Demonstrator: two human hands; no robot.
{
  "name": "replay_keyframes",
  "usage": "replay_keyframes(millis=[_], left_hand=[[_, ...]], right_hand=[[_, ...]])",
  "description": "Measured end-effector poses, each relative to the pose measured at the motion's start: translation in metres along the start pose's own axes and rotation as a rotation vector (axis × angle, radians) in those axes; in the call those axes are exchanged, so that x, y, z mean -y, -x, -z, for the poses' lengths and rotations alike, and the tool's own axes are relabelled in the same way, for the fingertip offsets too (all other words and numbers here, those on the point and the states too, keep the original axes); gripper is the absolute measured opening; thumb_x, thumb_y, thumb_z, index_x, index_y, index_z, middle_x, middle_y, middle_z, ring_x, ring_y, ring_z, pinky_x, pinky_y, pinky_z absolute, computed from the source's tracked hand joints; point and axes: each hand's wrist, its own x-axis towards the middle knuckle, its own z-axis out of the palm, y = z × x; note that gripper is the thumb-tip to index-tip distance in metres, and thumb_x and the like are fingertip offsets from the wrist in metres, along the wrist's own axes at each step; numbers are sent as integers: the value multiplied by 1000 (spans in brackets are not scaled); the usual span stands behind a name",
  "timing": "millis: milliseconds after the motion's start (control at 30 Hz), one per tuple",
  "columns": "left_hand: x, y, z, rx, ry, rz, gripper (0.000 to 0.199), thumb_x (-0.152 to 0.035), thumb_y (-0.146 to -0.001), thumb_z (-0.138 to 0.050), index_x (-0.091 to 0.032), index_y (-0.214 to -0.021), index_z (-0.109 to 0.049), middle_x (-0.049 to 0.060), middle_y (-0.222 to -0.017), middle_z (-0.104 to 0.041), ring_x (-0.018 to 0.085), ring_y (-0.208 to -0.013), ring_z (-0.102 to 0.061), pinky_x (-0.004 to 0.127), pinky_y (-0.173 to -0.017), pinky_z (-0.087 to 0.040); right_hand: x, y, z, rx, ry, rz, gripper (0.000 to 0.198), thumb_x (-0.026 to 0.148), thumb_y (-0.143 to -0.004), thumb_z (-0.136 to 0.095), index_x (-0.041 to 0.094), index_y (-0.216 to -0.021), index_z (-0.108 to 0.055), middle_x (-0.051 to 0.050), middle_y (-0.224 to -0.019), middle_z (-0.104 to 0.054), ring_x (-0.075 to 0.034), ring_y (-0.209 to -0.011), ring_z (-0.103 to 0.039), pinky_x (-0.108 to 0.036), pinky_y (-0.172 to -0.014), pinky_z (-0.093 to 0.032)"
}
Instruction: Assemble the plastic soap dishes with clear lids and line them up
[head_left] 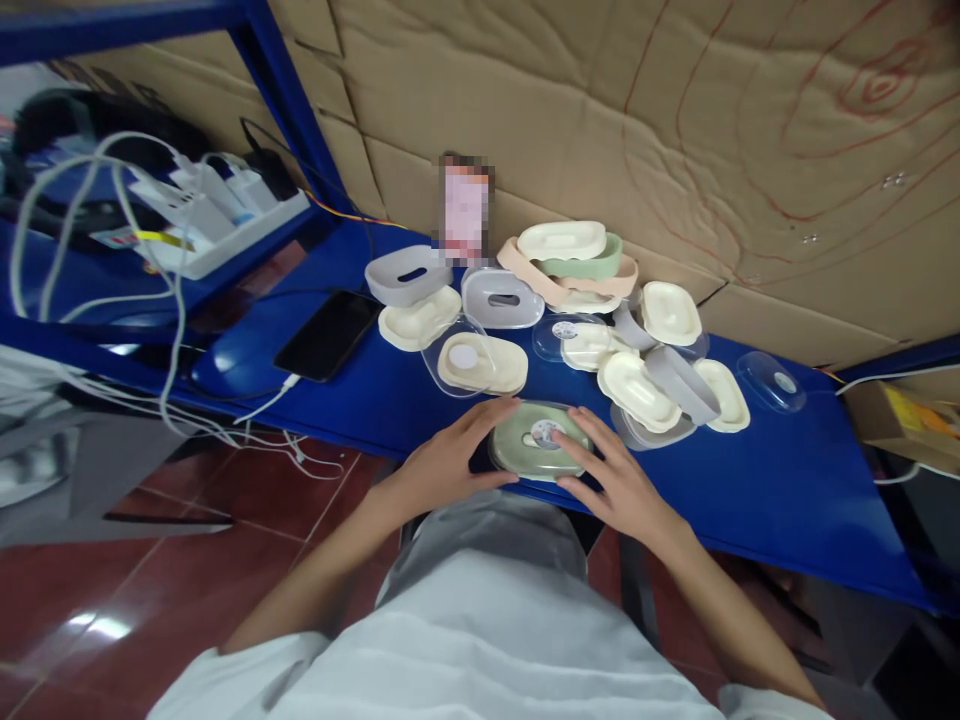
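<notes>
At the front edge of the blue table sits a pale green oval soap box (514, 437) with a clear lid and a round printed sticker. My left hand (456, 455) grips its left end, thumb at the near side and fingers at the far rim. Around the right end is my right hand (621, 482), its fingers spread over the rim and one fingertip by the sticker. Just beyond lie a clear lid (439, 372) with a white sticker and a cream insert tray (502, 365). A grey oval base (652, 432) stands near my right fingers.
Grey, peach and green oval shells (609, 262) and cream trays (671, 312) are heaped at the back. Another clear lid (771, 382) lies right. A black phone (328, 335) is plugged into a white cable at left, near a power strip (247, 230). Cardboard (525, 100) walls the back.
</notes>
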Motion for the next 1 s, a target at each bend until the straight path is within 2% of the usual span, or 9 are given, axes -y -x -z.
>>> replay_keyframes(millis=[233,433,533,633,700,767,833,900,1000], left_hand=[[1,3,0,26,-11,-23,79,-52,-99,-78,-38,-168,-42,6,-175,-43,30,-158,-49,46,-129,-47],[3,1,0,69,-64,-65,79,-55,-96,-80,-36,-165,-47,6,-174,-45,31,-155,-53,46,-127,-50],[8,3,-5,60,-130,-112,84,-57,-97,-77,-36,-169,-39,7,-175,-43,31,-156,-52,47,-126,-50],[15,8,-11,0,-192,-205,87,-53,-100,-75,-35,-173,-30,10,-175,-43,31,-157,-51,48,-125,-51],[18,13,-11,-97,-248,-276,78,-42,-104,-73,-37,-171,-34,10,-172,-48,30,-156,-52,50,-126,-50],[20,16,-6,-252,-339,-312,70,-33,-104,-72,-38,-167,-41,10,-166,-54,31,-154,-54,55,-127,-47],[19,18,2,-423,-470,-250,67,-31,-102,-75,-35,-163,-48,12,-162,-58,35,-152,-55,61,-128,-43],[17,18,11,-552,-613,-126,66,-34,-101,-76,-28,-162,-50,18,-161,-58,41,-150,-55,66,-125,-42],[20,14,21,-593,-754,-22,55,-39,-104,-71,-21,-155,-58,22,-157,-60,44,-141,-61,64,-116,-49]], right_hand=[[9,1,-11,-94,152,63,91,36,-102,-74,33,-177,-23,-15,-174,-42,-35,-164,-38,-56,-126,-51],[13,17,-23,-91,126,-19,79,43,-101,-74,34,-171,-38,-16,-171,-44,-36,-161,-43,-57,-124,-53],[22,11,-9,-132,86,-10,64,45,-104,-70,30,-163,-51,-17,-163,-51,-33,-153,-53,-50,-118,-58],[23,10,25,-331,200,36,53,47,-105,-68,33,-155,-60,-14,-151,-60,-31,-142,-63,-47,-113,-62],[10,18,55,-525,347,-73,54,55,-102,-69,33,-151,-63,-15,-147,-61,-33,-137,-64,-50,-110,-62],[-14,37,82,-682,483,-293,64,67,-98,-67,27,-148,-65,-18,-145,-61,-37,-135,-64,-55,-111,-59],[-44,66,99,-754,572,-515,73,76,-97,-62,21,-144,-69,-21,-144,-60,-40,-134,-63,-60,-112,-56],[-73,101,102,-757,595,-726,80,80,-95,-61,17,-144,-70,-25,-147,-58,-42,-137,-61,-60,-111,-54],[-102,153,85,-780,571,-971,89,84,-90,-61,17,-148,-69,-26,-152,-56,-47,-139,-59,-64,-109,-53]])
